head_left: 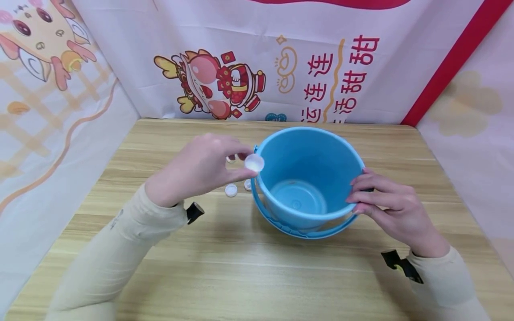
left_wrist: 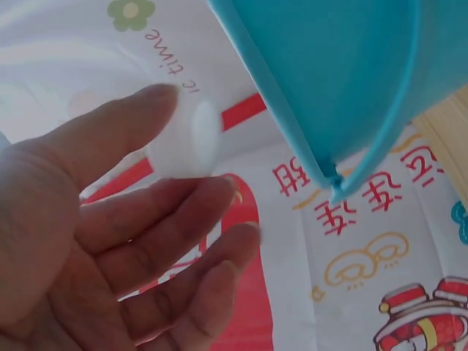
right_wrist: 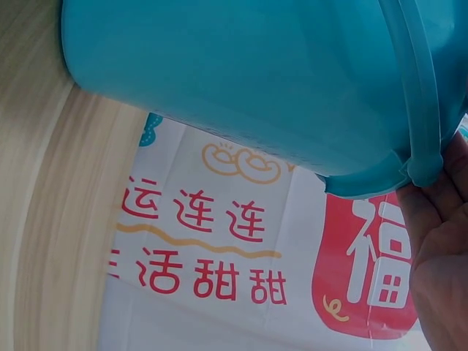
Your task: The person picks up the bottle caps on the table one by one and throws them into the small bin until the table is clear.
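Note:
A blue bucket (head_left: 297,174) stands upright on the table, its mouth facing up and its inner floor bare. My left hand (head_left: 201,167) is at the left side of the rim. Between thumb and fingers it pinches a small, round, translucent white cap (head_left: 254,163); in the left wrist view this cap (left_wrist: 186,142) is apart from the rim. My right hand (head_left: 385,203) grips the bucket's right rim, close to the handle joint (right_wrist: 424,170). Beside the bucket on the left lie a small round clear cap (head_left: 230,190) and others partly hidden by the bucket and left hand.
The bucket's blue handle (head_left: 289,229) hangs down along its near side. A wooden table (head_left: 257,276) lies under everything. Printed white cloth (head_left: 225,26) rises behind the table and at both sides.

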A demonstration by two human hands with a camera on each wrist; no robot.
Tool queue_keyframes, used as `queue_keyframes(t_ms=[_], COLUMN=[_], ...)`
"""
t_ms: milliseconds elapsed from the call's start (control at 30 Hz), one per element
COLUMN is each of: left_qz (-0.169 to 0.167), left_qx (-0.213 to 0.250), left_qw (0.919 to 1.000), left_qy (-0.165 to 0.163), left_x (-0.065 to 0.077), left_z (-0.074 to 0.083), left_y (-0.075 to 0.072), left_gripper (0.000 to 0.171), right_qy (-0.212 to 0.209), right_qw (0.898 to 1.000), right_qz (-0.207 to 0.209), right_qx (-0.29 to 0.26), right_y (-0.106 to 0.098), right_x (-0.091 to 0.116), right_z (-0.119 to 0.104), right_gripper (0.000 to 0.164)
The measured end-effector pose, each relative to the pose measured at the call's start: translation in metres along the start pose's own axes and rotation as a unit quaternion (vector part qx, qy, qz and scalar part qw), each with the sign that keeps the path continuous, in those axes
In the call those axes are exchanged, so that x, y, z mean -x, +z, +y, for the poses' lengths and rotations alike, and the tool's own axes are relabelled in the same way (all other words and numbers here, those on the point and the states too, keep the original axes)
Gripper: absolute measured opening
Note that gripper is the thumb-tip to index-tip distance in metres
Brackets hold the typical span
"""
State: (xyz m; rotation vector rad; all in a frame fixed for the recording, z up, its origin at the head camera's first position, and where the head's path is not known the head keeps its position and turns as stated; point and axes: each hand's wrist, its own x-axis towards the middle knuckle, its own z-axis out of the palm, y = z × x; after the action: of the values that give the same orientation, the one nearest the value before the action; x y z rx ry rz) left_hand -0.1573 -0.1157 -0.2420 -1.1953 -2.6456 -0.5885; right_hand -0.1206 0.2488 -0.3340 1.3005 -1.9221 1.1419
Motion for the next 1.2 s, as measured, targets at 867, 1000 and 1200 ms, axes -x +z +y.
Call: queue_keyframes(t_ms=[867,1000,1200], left_qz=[-0.059,-0.073,-0.044], left_qx=[-0.026,-0.017,-0.005], left_qw=[0.9961,0.9961,0.9987], left_qy=[0.061,0.046,0.026], left_x=[-0.076,-0.073,-0.063], left_z=[0.053,0.048,0.037], left_y=[0.024,0.026,0.019], left_gripper=[0.051,0.053,0.047], right_qy=[0.006,0.008,0.013], right_qw=[0.999,0.999,0.999], right_qz=[-0.019,-0.023,-0.025], right_qx=[0.027,0.035,0.033], right_y=[-0.003,-0.003,-0.003], right_x=[0.002,0.002,0.004], right_z=[0.003,0.002,0.003], right_gripper=[0.033,0.034,0.034])
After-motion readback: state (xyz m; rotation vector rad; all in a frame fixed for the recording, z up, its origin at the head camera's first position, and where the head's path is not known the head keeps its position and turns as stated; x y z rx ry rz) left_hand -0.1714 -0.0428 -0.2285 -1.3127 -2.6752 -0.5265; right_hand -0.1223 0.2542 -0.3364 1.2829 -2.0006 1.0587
